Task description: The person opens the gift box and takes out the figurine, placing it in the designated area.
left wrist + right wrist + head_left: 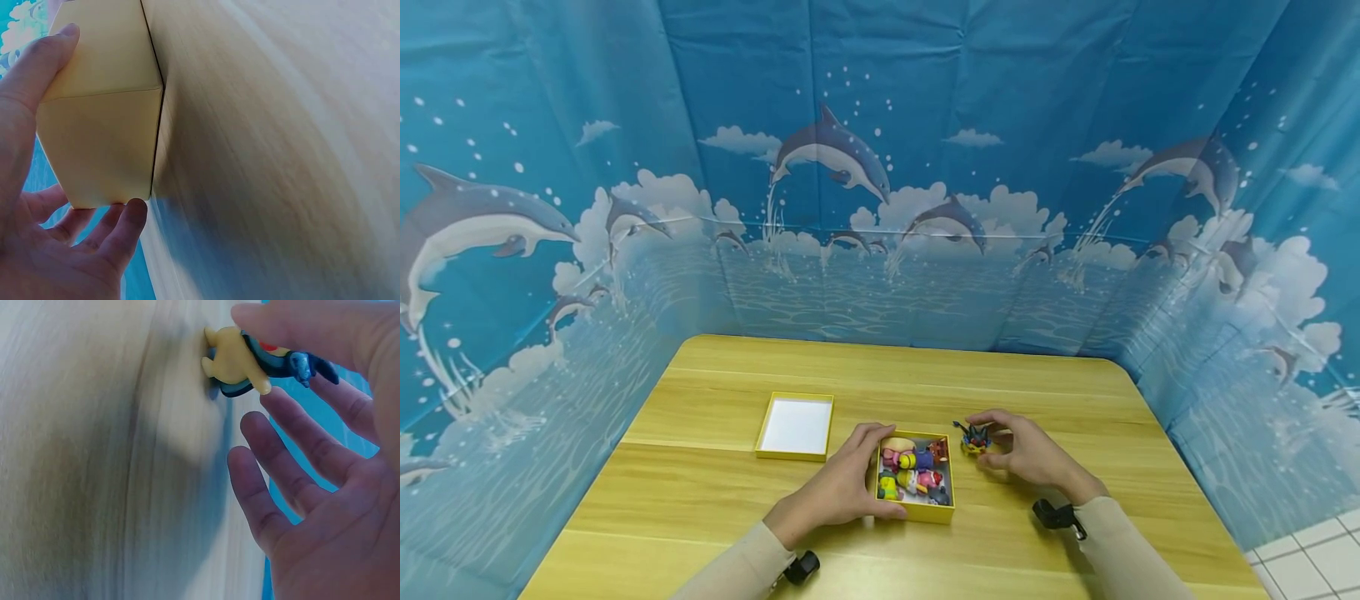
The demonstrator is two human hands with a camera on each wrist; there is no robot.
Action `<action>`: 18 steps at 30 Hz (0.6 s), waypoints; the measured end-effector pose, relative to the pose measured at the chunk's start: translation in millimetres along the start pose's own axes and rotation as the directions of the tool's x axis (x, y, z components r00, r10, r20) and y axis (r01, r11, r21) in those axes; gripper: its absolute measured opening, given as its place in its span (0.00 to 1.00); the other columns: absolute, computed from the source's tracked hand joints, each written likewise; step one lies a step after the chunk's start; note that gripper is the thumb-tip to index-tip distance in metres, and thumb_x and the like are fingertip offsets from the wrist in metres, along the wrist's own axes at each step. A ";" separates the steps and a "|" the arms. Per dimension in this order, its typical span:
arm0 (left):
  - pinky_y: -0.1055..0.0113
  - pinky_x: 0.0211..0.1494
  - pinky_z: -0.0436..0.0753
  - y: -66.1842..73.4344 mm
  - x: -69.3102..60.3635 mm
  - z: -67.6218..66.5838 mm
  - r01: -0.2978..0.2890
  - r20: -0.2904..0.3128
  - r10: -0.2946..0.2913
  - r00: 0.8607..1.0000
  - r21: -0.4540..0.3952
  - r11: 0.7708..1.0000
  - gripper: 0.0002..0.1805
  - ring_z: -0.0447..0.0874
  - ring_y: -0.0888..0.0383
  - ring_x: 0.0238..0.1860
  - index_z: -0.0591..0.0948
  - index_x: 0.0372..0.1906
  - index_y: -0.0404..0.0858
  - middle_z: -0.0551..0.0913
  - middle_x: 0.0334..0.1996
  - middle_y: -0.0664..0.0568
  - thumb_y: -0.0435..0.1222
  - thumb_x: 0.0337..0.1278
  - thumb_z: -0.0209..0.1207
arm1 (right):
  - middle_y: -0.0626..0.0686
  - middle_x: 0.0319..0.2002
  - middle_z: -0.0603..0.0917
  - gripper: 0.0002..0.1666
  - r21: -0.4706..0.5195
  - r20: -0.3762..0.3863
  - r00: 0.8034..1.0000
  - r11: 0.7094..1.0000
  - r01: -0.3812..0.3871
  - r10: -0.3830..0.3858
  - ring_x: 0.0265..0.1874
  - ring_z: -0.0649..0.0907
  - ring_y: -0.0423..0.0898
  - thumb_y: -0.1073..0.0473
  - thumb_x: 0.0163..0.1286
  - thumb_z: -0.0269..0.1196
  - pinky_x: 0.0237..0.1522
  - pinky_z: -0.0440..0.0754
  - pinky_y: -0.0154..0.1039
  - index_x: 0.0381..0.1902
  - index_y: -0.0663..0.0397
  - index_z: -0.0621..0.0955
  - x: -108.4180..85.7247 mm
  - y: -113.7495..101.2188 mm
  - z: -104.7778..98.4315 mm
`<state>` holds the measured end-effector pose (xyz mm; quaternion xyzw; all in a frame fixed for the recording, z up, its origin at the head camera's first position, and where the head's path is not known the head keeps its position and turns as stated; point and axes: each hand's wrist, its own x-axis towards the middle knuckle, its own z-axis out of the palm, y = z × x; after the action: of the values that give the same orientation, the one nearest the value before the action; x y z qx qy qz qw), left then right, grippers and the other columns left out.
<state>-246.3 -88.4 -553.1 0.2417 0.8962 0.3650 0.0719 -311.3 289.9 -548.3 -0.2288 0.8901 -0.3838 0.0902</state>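
Observation:
My left hand (842,483) grips a small yellow box (925,512) with a pale inside, the thumb on the near side and fingers at the far edge. Several colourful toy figures (917,479) lie packed in the box. In the left wrist view the box's plain outer walls (103,150) show. To the right of the box, my right hand (1033,450) has its thumb and fingers around a dark toy figure with a yellow belly (231,359). This figure is upright at the table surface, its upper part partly covered by the thumb.
A shallow yellow-rimmed lid (795,427) with a white inside lies left of the box. All of it is on a wooden table (715,492). A blue dolphin-print curtain (880,275) hangs behind and at both sides.

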 end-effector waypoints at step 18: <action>0.39 0.87 0.80 -0.9 1.0 2.2 0.008 -0.007 -0.008 1.000 0.012 1.000 0.72 0.76 0.41 0.86 0.60 0.95 0.47 0.66 0.89 0.48 0.68 0.53 0.86 | 0.55 0.75 0.87 0.36 -0.179 -0.067 0.994 0.981 0.077 -0.090 0.75 0.85 0.67 0.57 0.77 0.81 0.76 0.84 0.72 0.79 0.47 0.83 -4.5 -31.3 -3.6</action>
<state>-246.8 -87.2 -555.2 0.2373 0.8997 0.3599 0.0688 -297.9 275.5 -523.2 -0.2587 0.9128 -0.3154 0.0201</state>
